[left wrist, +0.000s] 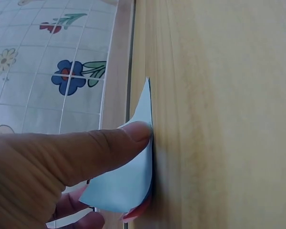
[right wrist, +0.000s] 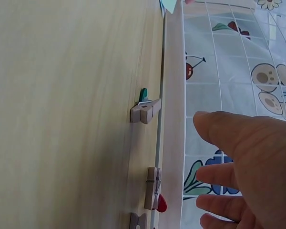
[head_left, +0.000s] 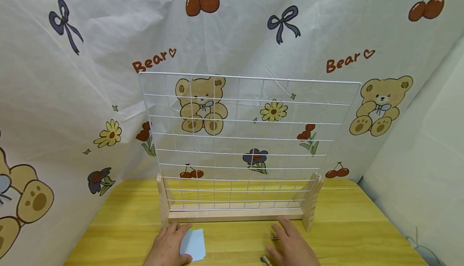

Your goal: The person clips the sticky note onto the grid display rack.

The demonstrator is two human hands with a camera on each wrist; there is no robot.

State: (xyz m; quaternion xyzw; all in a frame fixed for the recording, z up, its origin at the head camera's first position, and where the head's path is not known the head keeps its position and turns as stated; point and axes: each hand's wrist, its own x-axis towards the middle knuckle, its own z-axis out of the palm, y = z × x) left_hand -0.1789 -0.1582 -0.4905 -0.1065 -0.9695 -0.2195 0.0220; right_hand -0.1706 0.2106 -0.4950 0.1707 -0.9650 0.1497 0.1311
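Note:
At the table's front left, my left hand (head_left: 168, 245) pinches a small stack of light blue paper sheets (head_left: 194, 245). In the left wrist view the thumb (left wrist: 136, 131) presses on top of the sheets, which bend upward, and a pink-red edge (left wrist: 137, 211) shows under them. My right hand (head_left: 294, 246) hovers with fingers spread and nothing between them. Close by it lie small wooden clothespins: one with a green piece (right wrist: 145, 111), one with a red piece (right wrist: 154, 188), and a third (right wrist: 138, 221) partly cut off by the frame.
A white wire grid (head_left: 232, 139) stands in a wooden base (head_left: 235, 215) just beyond both hands, its wooden side supports (head_left: 312, 201) at either end. Behind it hangs a white cloth (head_left: 232, 36) printed with bears and flowers. The table (head_left: 359, 233) has a yellow wood-grain top.

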